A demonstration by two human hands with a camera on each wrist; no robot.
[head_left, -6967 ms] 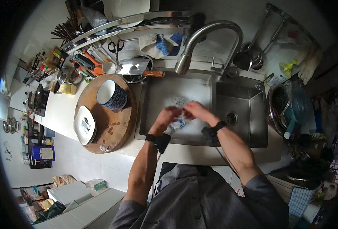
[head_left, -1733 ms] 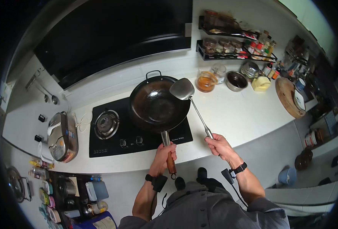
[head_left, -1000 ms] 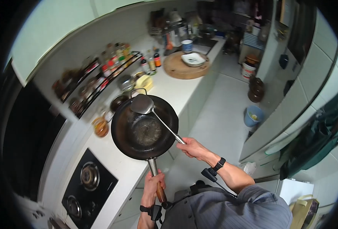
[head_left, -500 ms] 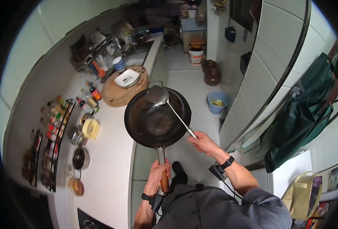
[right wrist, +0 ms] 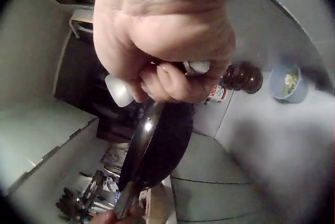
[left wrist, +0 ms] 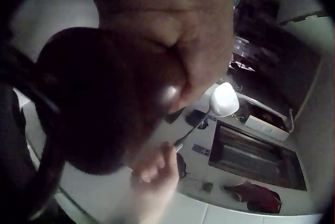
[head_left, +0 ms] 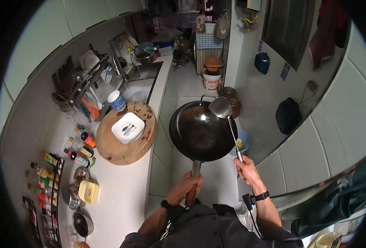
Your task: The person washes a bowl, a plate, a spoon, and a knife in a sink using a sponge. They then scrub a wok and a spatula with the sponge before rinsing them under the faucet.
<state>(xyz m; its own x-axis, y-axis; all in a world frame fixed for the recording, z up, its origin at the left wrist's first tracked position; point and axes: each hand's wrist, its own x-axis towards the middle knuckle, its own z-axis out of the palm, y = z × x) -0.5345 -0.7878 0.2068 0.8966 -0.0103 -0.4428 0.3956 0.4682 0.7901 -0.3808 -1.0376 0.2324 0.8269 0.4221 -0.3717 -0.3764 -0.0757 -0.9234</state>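
Note:
A dark wok (head_left: 203,131) is held in the air over the floor, right of the counter edge. The left hand (head_left: 188,186) grips its handle (head_left: 196,168), the fingers wrapped round the wood. The right hand (head_left: 247,171) holds the metal handle of a spatula (head_left: 221,108), whose blade is at the wok's far right rim. In the left wrist view the left hand (left wrist: 172,30) is close up round the dark handle end (left wrist: 99,98). In the right wrist view the fingers of the right hand (right wrist: 167,41) curl round the spatula handle, with the wok (right wrist: 162,145) beyond.
On the counter (head_left: 125,186) to the left are a round wooden board (head_left: 104,142) with a white dish (head_left: 128,127) and a blue patterned bowl stack (head_left: 117,101), plus bottles and a yellow container (head_left: 88,191). The sink (head_left: 137,93) is farther back. A blue bucket (head_left: 245,138) stands on the floor.
The view has turned from the stove toward the sink end of the kitchen. Both hands have carried the wok and spatula along; the wooden board is now closer.

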